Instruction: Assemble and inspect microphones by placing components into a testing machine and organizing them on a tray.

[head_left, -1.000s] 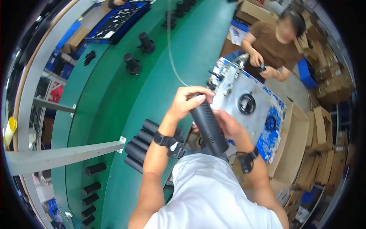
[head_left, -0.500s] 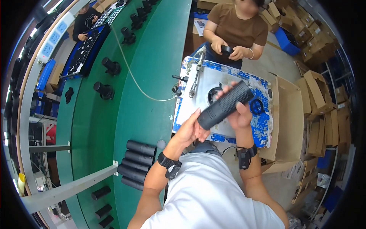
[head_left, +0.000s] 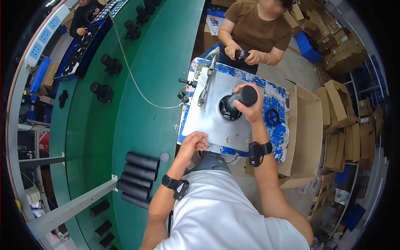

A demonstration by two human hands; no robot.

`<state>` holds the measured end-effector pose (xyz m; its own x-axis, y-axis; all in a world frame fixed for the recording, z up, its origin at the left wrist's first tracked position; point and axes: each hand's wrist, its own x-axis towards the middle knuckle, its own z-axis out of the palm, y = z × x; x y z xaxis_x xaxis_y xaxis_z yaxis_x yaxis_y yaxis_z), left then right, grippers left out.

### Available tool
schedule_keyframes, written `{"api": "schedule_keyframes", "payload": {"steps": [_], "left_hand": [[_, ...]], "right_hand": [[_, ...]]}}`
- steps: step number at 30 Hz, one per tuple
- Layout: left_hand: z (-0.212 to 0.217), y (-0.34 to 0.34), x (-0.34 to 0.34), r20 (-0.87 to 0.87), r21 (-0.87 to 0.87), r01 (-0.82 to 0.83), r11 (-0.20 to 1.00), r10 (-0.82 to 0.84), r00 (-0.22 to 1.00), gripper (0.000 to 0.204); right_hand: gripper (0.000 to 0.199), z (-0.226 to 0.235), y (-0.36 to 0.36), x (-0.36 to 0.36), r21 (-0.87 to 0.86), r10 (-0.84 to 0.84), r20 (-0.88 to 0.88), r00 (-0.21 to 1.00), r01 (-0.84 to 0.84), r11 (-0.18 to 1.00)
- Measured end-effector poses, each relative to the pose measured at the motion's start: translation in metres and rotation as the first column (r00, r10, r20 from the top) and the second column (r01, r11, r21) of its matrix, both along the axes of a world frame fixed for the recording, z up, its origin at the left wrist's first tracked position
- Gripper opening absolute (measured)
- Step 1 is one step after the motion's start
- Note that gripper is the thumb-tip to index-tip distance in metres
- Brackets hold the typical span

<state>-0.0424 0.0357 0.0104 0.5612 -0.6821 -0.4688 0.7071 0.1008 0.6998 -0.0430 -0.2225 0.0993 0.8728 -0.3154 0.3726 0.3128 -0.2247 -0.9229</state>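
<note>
My right hand (head_left: 249,104) is closed round a black cylinder (head_left: 246,95). The cylinder stands tilted, its lower end at a round black base (head_left: 230,109) on a pale metal plate (head_left: 200,125). How far the lower end sits inside the base is hidden. Over the near left corner of the plate rests my left hand (head_left: 195,143), fingers loosely bent and holding nothing. To the right of my right hand, a flat black ring with spokes (head_left: 272,118) lies on the worn blue-and-white tabletop (head_left: 275,139). A metal lever clamp (head_left: 207,83) stands left of the base.
Several black cylinders (head_left: 139,173) lie on the green bench (head_left: 137,121) beside a small grey disc (head_left: 165,157). Upright assemblies (head_left: 101,91) line its far side. A cardboard box (head_left: 306,129) stands right. Across the table, a co-worker (head_left: 256,29) holds a black ring (head_left: 241,54).
My right hand has brought the cylinder from a slanted, two-handed hold to the round base. My left hand has let go and moved down and left. The view has shifted slightly.
</note>
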Motion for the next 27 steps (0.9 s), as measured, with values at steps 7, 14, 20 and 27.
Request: {"api": "schedule_keyframes", "payload": {"steps": [7, 14, 20, 27], "left_hand": [[-0.009, 0.009, -0.02, -0.072, -0.047, -0.025, 0.999, 0.022, 0.997, 0.023], [-0.014, 0.02, -0.033, -0.074, -0.032, -0.116, 0.993, 0.113, 0.991, 0.021], [-0.004, 0.034, -0.026, 0.018, 0.051, -0.148, 0.988, 0.147, 0.989, 0.019], [0.023, 0.031, 0.038, 0.3, 0.061, -0.262, 0.963, 0.232, 0.925, 0.019]], "right_hand": [[0.043, -0.037, 0.008, -0.001, -0.043, -0.142, -0.099, 0.985, 0.139, 0.989], [0.043, -0.067, 0.036, 0.005, -0.104, -0.42, 0.098, 0.902, 0.429, 0.897], [0.041, -0.048, 0.016, 0.006, -0.152, -0.169, -0.126, 0.978, 0.149, 0.977], [0.037, -0.066, 0.005, 0.011, -0.053, -0.238, 0.102, 0.966, 0.244, 0.968]]}}
